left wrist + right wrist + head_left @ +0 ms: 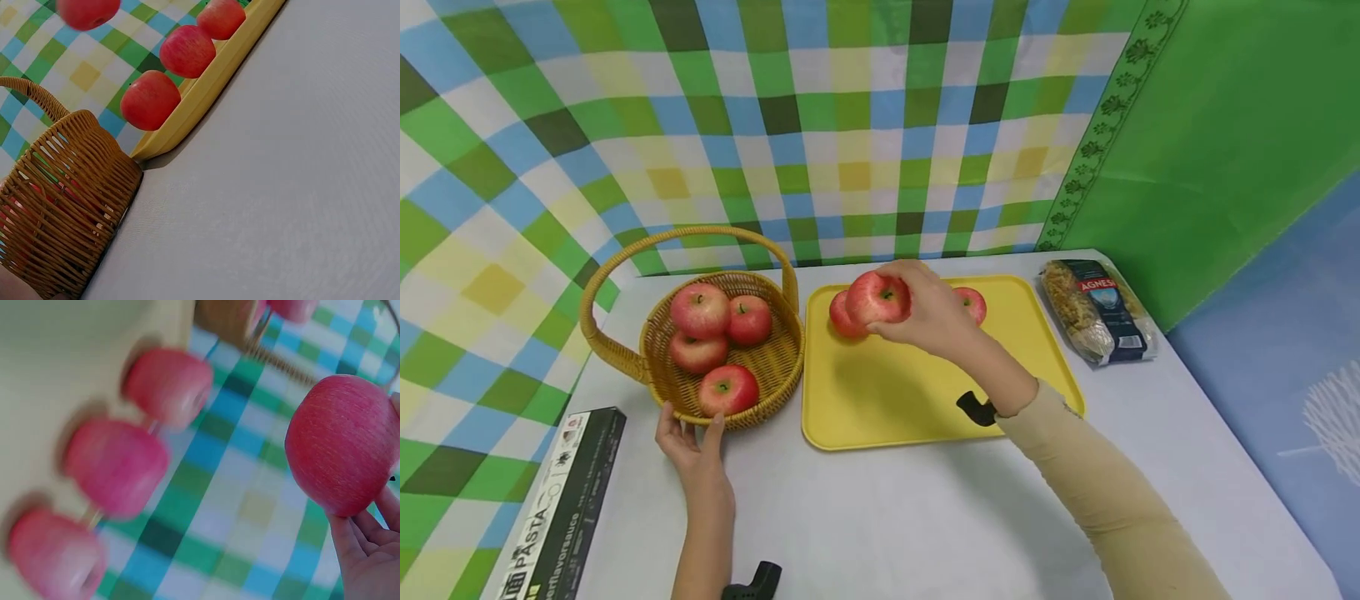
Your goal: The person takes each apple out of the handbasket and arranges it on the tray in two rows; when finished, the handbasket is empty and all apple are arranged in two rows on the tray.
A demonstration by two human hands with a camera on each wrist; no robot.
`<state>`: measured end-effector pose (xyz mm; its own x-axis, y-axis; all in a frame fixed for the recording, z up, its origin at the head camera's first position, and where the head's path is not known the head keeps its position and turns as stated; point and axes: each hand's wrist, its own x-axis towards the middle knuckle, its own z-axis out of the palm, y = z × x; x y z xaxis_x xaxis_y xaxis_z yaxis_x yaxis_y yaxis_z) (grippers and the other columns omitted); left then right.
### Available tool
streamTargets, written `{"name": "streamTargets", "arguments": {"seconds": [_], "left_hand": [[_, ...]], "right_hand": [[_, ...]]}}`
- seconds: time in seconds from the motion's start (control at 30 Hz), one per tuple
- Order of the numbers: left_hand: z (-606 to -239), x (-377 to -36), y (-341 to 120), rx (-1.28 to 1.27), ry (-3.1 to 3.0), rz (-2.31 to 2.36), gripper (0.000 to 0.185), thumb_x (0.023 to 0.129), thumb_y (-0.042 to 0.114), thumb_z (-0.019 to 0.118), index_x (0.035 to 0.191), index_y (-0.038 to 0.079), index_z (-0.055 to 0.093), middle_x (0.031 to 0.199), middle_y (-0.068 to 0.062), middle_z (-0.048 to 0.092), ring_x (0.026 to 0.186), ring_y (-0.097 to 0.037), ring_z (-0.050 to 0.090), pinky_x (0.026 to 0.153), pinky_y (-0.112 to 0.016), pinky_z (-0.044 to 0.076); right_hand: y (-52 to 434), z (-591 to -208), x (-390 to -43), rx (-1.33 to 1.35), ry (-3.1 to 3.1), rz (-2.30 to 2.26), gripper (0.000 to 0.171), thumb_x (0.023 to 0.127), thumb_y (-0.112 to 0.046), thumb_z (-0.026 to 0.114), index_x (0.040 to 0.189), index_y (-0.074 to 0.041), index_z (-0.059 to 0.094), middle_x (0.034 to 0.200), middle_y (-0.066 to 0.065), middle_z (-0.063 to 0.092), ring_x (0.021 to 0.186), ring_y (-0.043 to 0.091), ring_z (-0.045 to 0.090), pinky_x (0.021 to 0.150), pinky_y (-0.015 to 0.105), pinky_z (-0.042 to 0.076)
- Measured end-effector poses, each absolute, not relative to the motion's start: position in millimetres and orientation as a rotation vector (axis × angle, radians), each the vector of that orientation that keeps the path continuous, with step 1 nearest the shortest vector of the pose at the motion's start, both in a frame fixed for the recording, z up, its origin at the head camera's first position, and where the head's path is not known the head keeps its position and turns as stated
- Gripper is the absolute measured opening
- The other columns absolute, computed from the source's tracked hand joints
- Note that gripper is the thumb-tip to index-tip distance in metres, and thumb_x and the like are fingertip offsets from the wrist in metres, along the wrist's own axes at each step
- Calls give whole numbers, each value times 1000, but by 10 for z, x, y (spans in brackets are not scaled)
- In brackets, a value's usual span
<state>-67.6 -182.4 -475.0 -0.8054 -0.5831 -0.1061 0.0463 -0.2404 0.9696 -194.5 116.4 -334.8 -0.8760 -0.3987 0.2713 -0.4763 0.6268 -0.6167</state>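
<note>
Above yellow tray [880, 408]: right hand [928, 312] grips apple [877, 297]; left hand [688, 442], fingers relaxed, touches basket [771, 362].

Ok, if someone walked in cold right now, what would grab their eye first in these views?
First the red apple gripped in the right hand, held over the back of the yellow tray where more apples lie. Next the wicker basket to the tray's left, holding four apples, with the left hand touching its near rim. Behind it all hangs a loud green, blue and yellow checked cloth.
</note>
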Motion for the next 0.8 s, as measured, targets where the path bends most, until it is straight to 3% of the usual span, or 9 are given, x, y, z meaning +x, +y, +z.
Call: {"name": "streamTargets", "arguments": {"seconds": [0.23,0.47,0.63,0.8], "left_hand": [[-4734,-699,-1827,645,-1596,-2093,71,96,12,60,147,25,13,158,2,3,145,-15,4,116,-27,15],[-4740,-696,-1834,642,-1602,-2099,70,96,13,60,147,26,14,158,3,4,145,-15,4,116,-27,15],[-4751,-702,-1832,642,-1605,-2100,70,96,14,60,147,27,14,158,3,4,145,-14,5,116,-27,16],[-4770,-703,-1827,656,-1611,-2101,71,96,14,60,147,28,13,158,4,3,145,-14,4,115,-27,16]], "right_hand": [[1944,-3518,-2099,442,-2750,1126,70,75,-28,83,133,-5,51,130,12,50,109,29,50,85,46,48],[2685,-3779,-2194,192,-2821,1067,70,79,-29,79,134,1,48,130,21,49,112,37,49,87,53,47],[2952,-3886,-2263,91,-2918,961,72,81,-28,78,136,5,45,130,26,47,111,42,48,89,58,44],[3022,-4039,-2473,135,-3007,842,70,80,-27,77,134,7,46,124,26,51,106,40,50,86,55,46]]}}
